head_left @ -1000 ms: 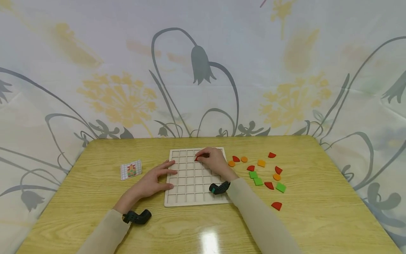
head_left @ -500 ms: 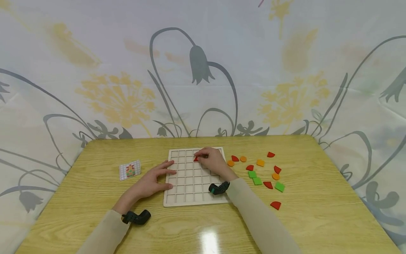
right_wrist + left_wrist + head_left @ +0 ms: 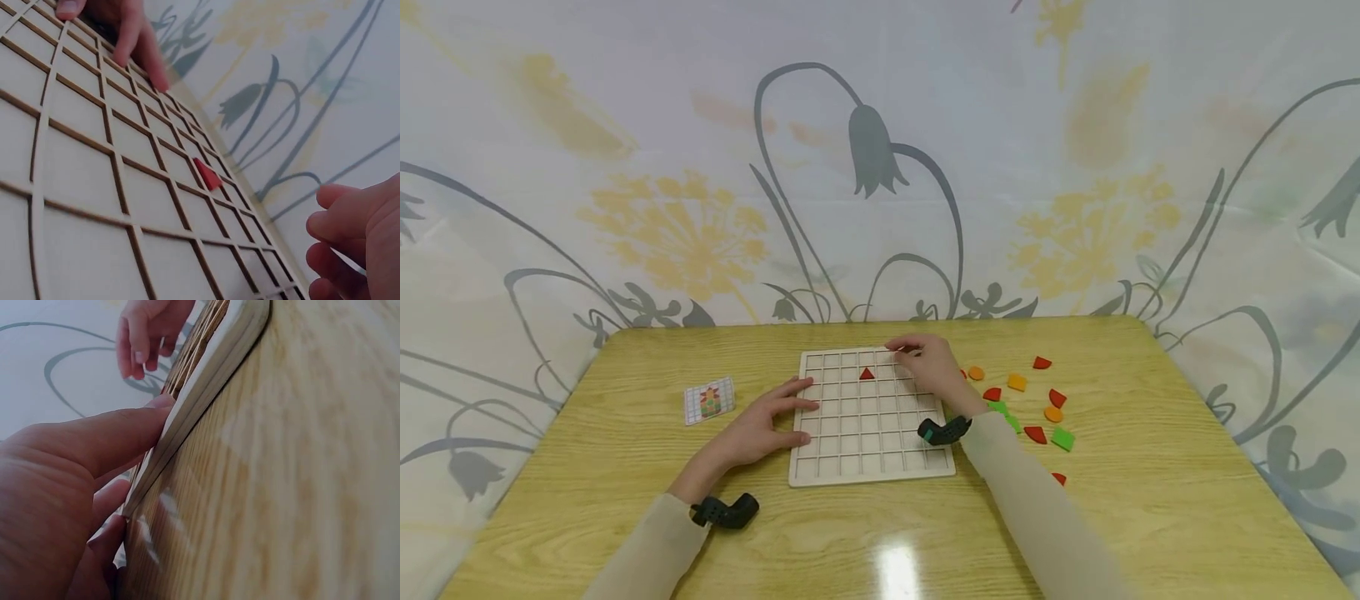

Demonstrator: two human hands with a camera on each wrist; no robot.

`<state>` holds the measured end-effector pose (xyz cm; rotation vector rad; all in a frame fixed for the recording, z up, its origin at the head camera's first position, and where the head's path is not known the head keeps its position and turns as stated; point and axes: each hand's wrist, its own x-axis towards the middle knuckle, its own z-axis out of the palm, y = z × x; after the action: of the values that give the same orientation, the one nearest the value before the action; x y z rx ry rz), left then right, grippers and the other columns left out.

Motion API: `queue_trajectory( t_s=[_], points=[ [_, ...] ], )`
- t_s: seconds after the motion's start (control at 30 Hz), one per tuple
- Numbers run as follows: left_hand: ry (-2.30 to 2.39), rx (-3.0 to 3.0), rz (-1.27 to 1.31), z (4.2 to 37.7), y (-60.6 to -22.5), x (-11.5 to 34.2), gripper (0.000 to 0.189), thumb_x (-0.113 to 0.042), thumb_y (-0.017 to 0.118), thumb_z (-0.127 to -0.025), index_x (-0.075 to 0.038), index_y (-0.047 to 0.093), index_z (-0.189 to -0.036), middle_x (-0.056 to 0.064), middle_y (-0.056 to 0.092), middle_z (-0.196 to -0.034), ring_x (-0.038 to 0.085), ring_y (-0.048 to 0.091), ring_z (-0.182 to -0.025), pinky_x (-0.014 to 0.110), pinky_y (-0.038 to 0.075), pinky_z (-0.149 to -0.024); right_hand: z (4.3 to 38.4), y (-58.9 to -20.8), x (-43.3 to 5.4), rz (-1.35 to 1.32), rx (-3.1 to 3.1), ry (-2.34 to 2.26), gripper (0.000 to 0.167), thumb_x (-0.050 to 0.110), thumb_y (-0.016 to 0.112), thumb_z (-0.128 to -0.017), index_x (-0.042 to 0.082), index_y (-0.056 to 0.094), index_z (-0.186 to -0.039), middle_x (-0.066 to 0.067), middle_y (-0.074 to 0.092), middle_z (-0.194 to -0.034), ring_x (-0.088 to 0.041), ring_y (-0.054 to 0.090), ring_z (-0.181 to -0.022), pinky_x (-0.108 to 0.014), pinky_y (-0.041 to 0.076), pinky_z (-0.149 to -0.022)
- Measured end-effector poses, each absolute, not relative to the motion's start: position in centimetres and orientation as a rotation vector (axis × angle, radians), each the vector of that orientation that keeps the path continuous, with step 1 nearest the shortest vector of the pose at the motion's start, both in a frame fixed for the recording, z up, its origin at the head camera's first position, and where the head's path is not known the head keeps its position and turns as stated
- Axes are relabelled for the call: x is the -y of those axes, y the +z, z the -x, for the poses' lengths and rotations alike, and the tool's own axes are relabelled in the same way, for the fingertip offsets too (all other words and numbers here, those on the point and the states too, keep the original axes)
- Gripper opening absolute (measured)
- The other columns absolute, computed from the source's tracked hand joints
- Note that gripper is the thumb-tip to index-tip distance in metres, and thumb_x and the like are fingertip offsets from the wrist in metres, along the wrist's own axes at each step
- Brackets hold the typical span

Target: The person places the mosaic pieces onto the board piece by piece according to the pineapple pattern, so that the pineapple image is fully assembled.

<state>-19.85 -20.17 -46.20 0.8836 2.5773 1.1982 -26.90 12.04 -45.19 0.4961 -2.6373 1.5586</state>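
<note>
A pale wooden grid board (image 3: 820,473) lies on the table in front of me. One red triangle piece (image 3: 867,374) (image 3: 207,173) sits in a cell in its second row. My left hand (image 3: 767,421) rests flat at the board's left edge, fingers straight, thumb (image 3: 119,434) against the board's side (image 3: 206,394). My right hand (image 3: 928,362) hovers over the board's far right corner, fingers loosely curled and holding nothing; its fingertips (image 3: 337,222) show in the right wrist view.
Loose red, orange and green pieces (image 3: 1033,400) are scattered on the wooden table (image 3: 1150,467) right of the board. A small pattern card (image 3: 709,401) lies to the left. A flowered cloth (image 3: 880,167) hangs behind the table.
My right hand has let go of the red triangle, which now lies in its cell, and has drawn back to the right. The left hand has not moved.
</note>
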Motion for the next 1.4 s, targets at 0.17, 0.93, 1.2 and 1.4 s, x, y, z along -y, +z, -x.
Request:
queue_trajectory(
  t_s=[0.17, 0.93, 1.2, 1.4],
  points=[
    [1.194, -2.578, -0.871, 19.9, -46.0, 20.2, 0.045, -0.025, 0.076, -0.090, -0.008, 0.066, -0.130, 0.013, 0.031, -0.160, 0.040, 0.019, -0.148, 0.066, 0.020, -0.112, 27.0, -44.8, -15.1, -0.438, 2.677, 1.539, 0.019, 0.008, 0.064, -0.096, 0.006, 0.076, -0.112, -0.008, 0.071, -0.114, -0.025, 0.064, -0.096, -0.039, 0.053, -0.083],
    [1.194, -2.573, -0.879, 19.6, -45.9, 20.0, 0.046, -0.024, 0.076, -0.090, -0.007, 0.065, -0.131, 0.013, 0.031, -0.160, 0.042, 0.019, -0.147, 0.066, 0.020, -0.112, 23.4, -44.8, -29.5, -0.396, 2.870, 1.098, 0.019, 0.012, 0.066, -0.097, 0.005, 0.075, -0.112, -0.015, 0.069, -0.114, -0.033, 0.063, -0.100, -0.048, 0.051, -0.085],
    [1.188, -2.584, -0.888, 19.7, -46.1, 19.9, 0.045, -0.025, 0.075, -0.090, -0.008, 0.066, -0.131, 0.013, 0.031, -0.160, 0.041, 0.019, -0.147, 0.066, 0.021, -0.112, 23.3, -44.8, -30.3, -0.609, 2.870, 0.906, 0.013, 0.009, 0.075, -0.089, 0.008, 0.078, -0.101, -0.009, 0.073, -0.104, -0.036, 0.061, -0.102, -0.057, 0.045, -0.093],
    [1.192, -2.591, -0.918, 19.6, -46.0, 20.0, 0.044, -0.023, 0.076, -0.090, -0.006, 0.066, -0.129, 0.015, 0.032, -0.159, 0.043, 0.020, -0.147, 0.066, 0.021, -0.111, 23.2, -44.9, -30.2, -0.635, 2.873, 0.860, 0.012, 0.009, 0.076, -0.088, 0.010, 0.079, -0.099, -0.009, 0.073, -0.104, -0.034, 0.060, -0.099, -0.056, 0.046, -0.089]
  ],
)
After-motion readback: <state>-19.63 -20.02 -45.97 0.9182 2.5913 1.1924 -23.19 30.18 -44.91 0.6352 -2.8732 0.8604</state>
